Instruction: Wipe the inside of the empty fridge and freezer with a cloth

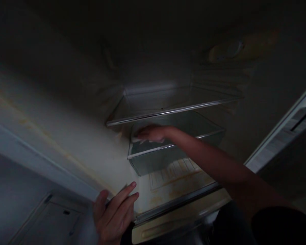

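Inside a dim fridge, my right hand [154, 132] reaches between two glass shelves. Its fingers press a pale cloth [135, 139] against the left part of the lower glass shelf [145, 147]. Much of the cloth lies hidden under the hand. Lower in the view, my left hand [116, 212] is raised near the fridge's left front edge, fingers stretched out and apart, with nothing in it. I cannot tell whether it touches the edge.
The upper glass shelf [173, 110] runs just above my right hand. Yellow-brown stains mark the fridge floor [168, 190] and the left wall edge [22, 119]. A stained control housing [255, 44] sits at upper right. The fridge door [290, 126] stands at right.
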Action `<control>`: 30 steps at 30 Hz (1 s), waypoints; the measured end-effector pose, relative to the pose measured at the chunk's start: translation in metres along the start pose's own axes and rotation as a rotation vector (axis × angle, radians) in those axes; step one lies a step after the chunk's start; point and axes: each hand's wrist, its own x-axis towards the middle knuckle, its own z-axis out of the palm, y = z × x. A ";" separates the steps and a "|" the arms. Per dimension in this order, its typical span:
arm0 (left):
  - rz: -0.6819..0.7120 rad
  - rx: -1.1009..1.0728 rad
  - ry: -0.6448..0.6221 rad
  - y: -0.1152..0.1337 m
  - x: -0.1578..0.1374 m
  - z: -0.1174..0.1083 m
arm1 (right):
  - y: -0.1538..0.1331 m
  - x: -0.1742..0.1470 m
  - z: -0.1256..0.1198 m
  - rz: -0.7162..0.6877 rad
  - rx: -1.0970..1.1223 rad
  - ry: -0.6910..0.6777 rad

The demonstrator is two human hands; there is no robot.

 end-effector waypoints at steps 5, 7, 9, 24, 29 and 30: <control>0.083 0.039 -0.039 -0.003 0.005 -0.002 | -0.035 -0.019 0.010 0.032 -0.049 0.037; 0.064 0.038 -0.041 -0.004 0.005 -0.002 | -0.029 -0.044 0.014 0.222 -0.069 0.127; 0.076 0.042 -0.047 -0.007 0.004 -0.003 | -0.016 -0.072 0.014 0.402 -0.079 0.184; 0.052 -0.018 -0.031 0.000 0.005 -0.001 | -0.044 -0.150 0.059 0.834 -0.346 0.684; 0.024 -0.035 -0.028 0.000 0.005 -0.003 | -0.126 -0.083 0.118 0.322 -0.201 0.668; 0.038 -0.036 -0.021 0.000 0.006 -0.002 | -0.139 -0.076 0.133 0.245 -0.157 0.649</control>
